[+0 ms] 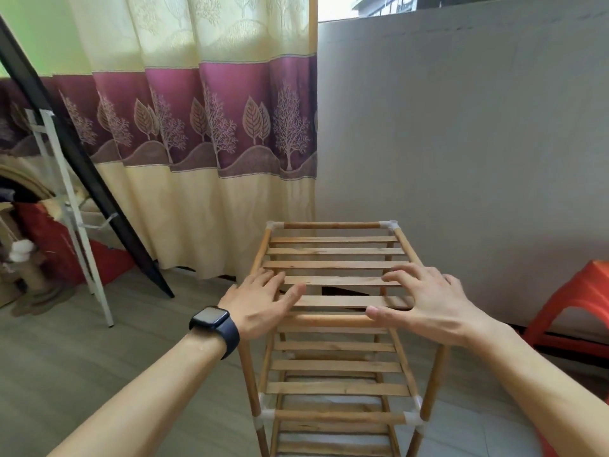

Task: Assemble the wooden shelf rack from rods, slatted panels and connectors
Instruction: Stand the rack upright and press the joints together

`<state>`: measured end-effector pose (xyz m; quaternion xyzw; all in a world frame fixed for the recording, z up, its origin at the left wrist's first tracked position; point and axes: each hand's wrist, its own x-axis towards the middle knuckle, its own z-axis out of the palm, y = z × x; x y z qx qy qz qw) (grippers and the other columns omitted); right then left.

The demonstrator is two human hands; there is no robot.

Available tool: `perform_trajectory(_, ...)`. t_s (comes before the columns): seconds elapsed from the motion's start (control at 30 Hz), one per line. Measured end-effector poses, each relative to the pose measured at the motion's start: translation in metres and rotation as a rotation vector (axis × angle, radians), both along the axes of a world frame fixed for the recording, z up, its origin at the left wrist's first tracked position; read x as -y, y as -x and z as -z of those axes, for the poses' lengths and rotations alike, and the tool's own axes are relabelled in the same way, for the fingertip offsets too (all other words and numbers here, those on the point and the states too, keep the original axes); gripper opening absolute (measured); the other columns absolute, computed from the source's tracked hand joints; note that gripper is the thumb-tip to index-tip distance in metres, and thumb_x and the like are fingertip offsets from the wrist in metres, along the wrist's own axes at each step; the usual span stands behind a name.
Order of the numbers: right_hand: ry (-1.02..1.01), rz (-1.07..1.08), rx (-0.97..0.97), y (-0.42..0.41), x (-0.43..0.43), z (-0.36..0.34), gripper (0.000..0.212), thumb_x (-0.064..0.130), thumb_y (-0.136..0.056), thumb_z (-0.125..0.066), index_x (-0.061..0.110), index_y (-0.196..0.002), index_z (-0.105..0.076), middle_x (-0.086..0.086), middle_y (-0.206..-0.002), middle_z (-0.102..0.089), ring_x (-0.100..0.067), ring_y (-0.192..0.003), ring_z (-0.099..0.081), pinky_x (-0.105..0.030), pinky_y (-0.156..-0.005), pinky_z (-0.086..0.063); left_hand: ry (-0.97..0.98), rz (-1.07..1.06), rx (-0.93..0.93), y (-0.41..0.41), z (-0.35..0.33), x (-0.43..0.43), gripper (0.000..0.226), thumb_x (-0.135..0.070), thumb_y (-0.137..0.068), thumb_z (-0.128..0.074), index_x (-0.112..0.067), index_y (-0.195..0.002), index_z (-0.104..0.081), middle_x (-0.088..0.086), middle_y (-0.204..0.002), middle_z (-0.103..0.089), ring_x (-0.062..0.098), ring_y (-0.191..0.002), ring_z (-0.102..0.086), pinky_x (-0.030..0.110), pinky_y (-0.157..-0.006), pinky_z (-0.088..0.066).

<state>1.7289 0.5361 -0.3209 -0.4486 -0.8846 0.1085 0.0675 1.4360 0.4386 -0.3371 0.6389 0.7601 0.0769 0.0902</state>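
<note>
From the head view, the wooden shelf rack (336, 388) stood upright on the floor (99, 351), directly under both hands. The left hand (260, 298) lay released, fingers spread, over the left side of the top slatted panel (333, 250). The right hand (428, 301) was spread over its right side, fingers loosely bent and grasping nothing, thumb at the front rod (329, 319). White connectors (389, 224) capped the far corners beyond the fingertips. A watch (214, 328) sat on the left wrist. A curtain (204, 127) hung beyond the left hand, and a red stool (576, 301) stood right of the right hand.
</note>
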Motion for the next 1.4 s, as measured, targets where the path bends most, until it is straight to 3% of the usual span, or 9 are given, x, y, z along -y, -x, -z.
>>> perform_trajectory(0.37, 0.16, -0.006, 0.188, 0.049, -0.038, 0.03, 0.065, 0.07, -0.098, -0.019, 0.051, -0.155, 0.005, 0.009, -0.165, 0.017, -0.018, -0.152, 0.018, -0.049, -0.122, 0.005, 0.169, -0.042, -0.094, 0.012, 0.013, -0.044, 0.073, -0.076, -0.094, -0.02, -0.046, -0.156, 0.003, -0.013, -0.166, 0.011, 0.012, -0.154, 0.007, 0.055, -0.121, -0.004)
perform_trajectory(0.53, -0.017, 0.069, 0.044, 0.056, -0.035, 0.031, 0.062, 0.067, -0.097, -0.023, 0.046, -0.155, -0.024, 0.006, -0.166, -0.019, -0.021, -0.154, -0.013, -0.049, -0.121, -0.019, -0.011, -0.085, -0.105, 0.009, 0.006, -0.051, 0.057, -0.062, -0.1, -0.026, -0.045, -0.155, -0.025, -0.011, -0.165, -0.02, 0.015, -0.152, -0.017, 0.049, -0.12, -0.02)
perform_trajectory(0.63, -0.218, 0.122, -0.109, 0.067, -0.025, 0.03, 0.057, 0.065, -0.097, -0.023, 0.037, -0.13, -0.061, 0.01, -0.13, -0.062, -0.02, -0.129, -0.052, -0.039, -0.095, -0.047, -0.271, -0.157, -0.087, 0.005, 0.01, -0.048, 0.048, -0.048, -0.104, -0.022, -0.035, -0.128, -0.061, -0.006, -0.14, -0.058, 0.022, -0.131, -0.049, 0.047, -0.112, -0.03)
perform_trajectory(0.83, -0.569, -0.086, -0.558, 0.036, 0.007, 0.043, 0.04, 0.034, -0.099, -0.051, 0.013, -0.131, -0.063, -0.005, -0.139, -0.059, -0.021, -0.13, -0.052, -0.039, -0.108, -0.046, -0.824, 0.085, -0.299, -0.046, 0.049, -0.018, 0.05, -0.038, -0.094, -0.043, -0.017, -0.138, -0.049, 0.011, -0.151, -0.044, 0.029, -0.143, -0.034, 0.054, -0.118, -0.021)
perform_trajectory(0.93, -0.649, -0.019, -0.769, -0.015, 0.033, 0.081, 0.035, 0.022, -0.094, -0.059, 0.006, -0.124, -0.065, -0.006, -0.136, -0.058, -0.017, -0.129, -0.05, -0.027, -0.11, -0.039, -0.825, 0.331, -0.294, -0.077, 0.089, -0.001, 0.054, -0.037, -0.085, -0.052, -0.018, -0.135, -0.046, 0.011, -0.148, -0.042, 0.031, -0.137, -0.039, 0.056, -0.112, -0.031)
perform_trajectory(1.03, -0.417, 0.288, -0.736, -0.075, 0.043, 0.149, 0.043, 0.021, -0.092, -0.06, 0.009, -0.133, -0.056, -0.003, -0.14, -0.054, -0.014, -0.132, -0.046, -0.022, -0.112, -0.032, -0.441, 0.338, -0.25, -0.104, 0.131, -0.007, 0.062, -0.045, -0.085, -0.056, -0.024, -0.142, -0.044, 0.007, -0.151, -0.038, 0.029, -0.135, -0.043, 0.053, -0.111, -0.036)
perform_trajectory(1.17, 0.066, 0.683, -0.267, -0.146, 0.053, 0.263, 0.053, 0.032, -0.094, -0.06, 0.013, -0.141, -0.047, -0.008, -0.142, -0.053, -0.028, -0.129, -0.048, -0.035, -0.106, -0.038, -0.014, 0.251, -0.203, -0.139, 0.179, -0.033, 0.077, -0.068, -0.094, -0.038, -0.038, -0.158, -0.008, -0.002, -0.168, -0.002, 0.024, -0.154, -0.008, 0.049, -0.124, -0.006)
perform_trajectory(1.3, 0.601, 0.815, 0.11, -0.191, 0.09, 0.36, 0.063, 0.053, -0.096, -0.049, 0.013, -0.144, -0.04, -0.013, -0.144, -0.049, -0.032, -0.13, -0.05, -0.039, -0.103, -0.044, 0.172, 0.184, -0.111, -0.165, 0.228, -0.056, 0.074, -0.077, -0.093, -0.013, -0.045, -0.157, 0.005, -0.006, -0.167, 0.014, 0.02, -0.154, 0.01, 0.052, -0.124, 0.004)
perform_trajectory(1.4, 0.75, 0.82, 0.189, -0.195, 0.115, 0.408, 0.06, 0.057, -0.097, -0.045, 0.013, -0.139, -0.042, -0.011, -0.14, -0.051, -0.029, -0.127, -0.053, -0.037, -0.098, -0.047, 0.065, 0.161, -0.135, -0.171, 0.254, -0.059, 0.07, -0.078, -0.091, -0.005, -0.05, -0.155, -0.011, -0.007, -0.168, -0.004, 0.021, -0.155, -0.002, 0.052, -0.123, -0.003)
